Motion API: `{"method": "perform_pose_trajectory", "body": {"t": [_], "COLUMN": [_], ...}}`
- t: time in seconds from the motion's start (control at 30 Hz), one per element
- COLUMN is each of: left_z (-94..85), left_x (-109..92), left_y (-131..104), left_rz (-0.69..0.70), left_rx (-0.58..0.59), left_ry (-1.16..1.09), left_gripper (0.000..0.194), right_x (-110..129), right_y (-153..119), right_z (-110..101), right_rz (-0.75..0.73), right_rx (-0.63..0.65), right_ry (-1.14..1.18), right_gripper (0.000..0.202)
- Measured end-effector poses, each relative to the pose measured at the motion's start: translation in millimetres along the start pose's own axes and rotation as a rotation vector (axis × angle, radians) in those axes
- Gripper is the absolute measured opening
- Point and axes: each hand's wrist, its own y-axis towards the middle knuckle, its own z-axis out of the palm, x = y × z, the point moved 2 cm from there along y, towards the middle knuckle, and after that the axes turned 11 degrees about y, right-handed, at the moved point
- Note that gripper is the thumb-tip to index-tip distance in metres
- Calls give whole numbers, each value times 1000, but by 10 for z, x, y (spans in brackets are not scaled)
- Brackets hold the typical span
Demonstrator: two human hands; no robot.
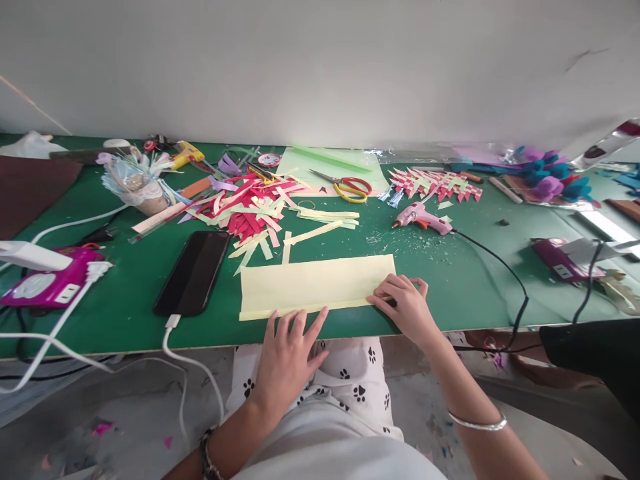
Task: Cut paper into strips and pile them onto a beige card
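Observation:
A pale yellow sheet of paper lies lengthwise near the table's front edge, with a narrow folded strip along its near side. My left hand rests its spread fingertips on that fold, left of the middle. At the sheet's right end, my right hand has thumb and fingers closed on the folded corner. Beyond the sheet are cut paper strips in red, pink and pale green. Scissors with red and yellow handles lie behind them, and a pink glue gun is to the right.
A black phone with a white cable lies left of the sheet. Magenta power strips sit at the left and right. At the back are a wrapped bouquet, a yellow glue gun and a woven paper piece. Another person's dark sleeve shows at right.

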Motion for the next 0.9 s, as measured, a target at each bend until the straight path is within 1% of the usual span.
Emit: {"method": "perform_pose_trajectory", "body": {"t": [0.13,0.23,0.33,0.43,0.53,0.63,0.73,0.8,0.9], "left_z": [-23,-23,-18,-17,-16,-2,31,59,100], "left_x": [-9,-15,-16,-9,2,44,182,335,569], "left_y": [28,23,12,8,6,-31,-140,-252,-429], "left_rz": [-13,-13,-9,-9,1,20,26,13,-7], "left_rx": [61,72,64,53,29,-19,-71,-90,-82], "left_ry": [-1,7,30,34,11,0,10,35,93], "left_gripper": [62,63,64,64,64,61,54,52,53], "right_x": [8,-56,-166,-245,-253,-224,-206,-210,-236], "right_y": [-8,-23,-49,-73,-84,-86,-86,-89,-98], "right_z": [13,-9,-47,-72,-71,-64,-57,-52,-48], "right_rz": [-27,-29,-20,-12,-2,17,29,22,22], "right_rx": [-23,-29,-38,-62,-71,-82,-95,-101,-96], "right_ry": [-54,-38,-3,-18,-30,-39,-57,-68,-94], "right_gripper": [34,34,34,35,34,32,32,33,34]}}
